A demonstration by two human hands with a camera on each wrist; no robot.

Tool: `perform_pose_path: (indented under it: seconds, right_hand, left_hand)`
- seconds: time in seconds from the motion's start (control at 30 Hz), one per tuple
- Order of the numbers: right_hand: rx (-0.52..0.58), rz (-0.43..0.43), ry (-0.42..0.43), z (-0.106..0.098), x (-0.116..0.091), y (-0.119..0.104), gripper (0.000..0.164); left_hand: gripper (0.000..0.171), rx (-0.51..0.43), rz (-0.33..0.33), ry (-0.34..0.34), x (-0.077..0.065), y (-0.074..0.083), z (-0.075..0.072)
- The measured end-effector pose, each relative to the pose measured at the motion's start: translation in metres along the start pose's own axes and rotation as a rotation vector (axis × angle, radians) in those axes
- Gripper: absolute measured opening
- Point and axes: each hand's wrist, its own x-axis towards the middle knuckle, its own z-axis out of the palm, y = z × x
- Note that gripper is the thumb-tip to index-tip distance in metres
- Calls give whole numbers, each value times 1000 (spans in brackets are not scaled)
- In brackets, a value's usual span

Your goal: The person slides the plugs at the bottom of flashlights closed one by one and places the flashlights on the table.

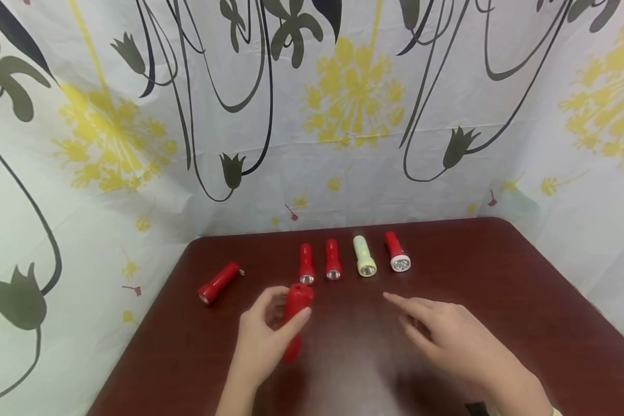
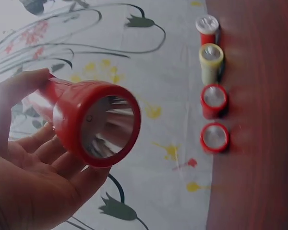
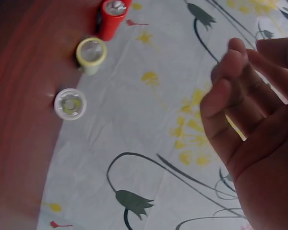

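My left hand grips a red flashlight above the table, thumb on one side and fingers on the other. The left wrist view shows that flashlight's round lens and its red rim. To the right, my right hand hovers over the table with nothing in it, fingers loosely bent. Behind the hands is a row of flashlights: a red one, another red one, a pale green one with a yellowish rim, and a red one with a white rim.
A separate red flashlight lies slanted at the left of the dark reddish-brown table. A white cloth with flower prints hangs behind the table and along its sides. Something small and black shows beside the right wrist.
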Motion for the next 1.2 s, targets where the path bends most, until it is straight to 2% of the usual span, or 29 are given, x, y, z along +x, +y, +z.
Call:
perform_pose_path:
  seconds: [0.17, 0.73, 0.87, 1.03, 1.2]
  right_hand:
    - [-16, 49, -75, 7, -4, 5, 48]
    - [-26, 59, -118, 16, -4, 6, 45]
    - [-26, 63, -130, 16, -4, 4, 43]
    - [-22, 77, -158, 16, -4, 5, 41]
    - [-18, 79, -173, 17, -5, 7, 39]
  left_hand:
    - [45, -12, -2, 17, 2, -7, -3]
    - [46, 16, -39, 10, 9, -12, -5]
    - [48, 79, -63, 26, 14, -9, -8]
    - [52, 190, -73, 44, 31, -7, -10]
    - [60, 376, -55, 75, 67, -8, -8]
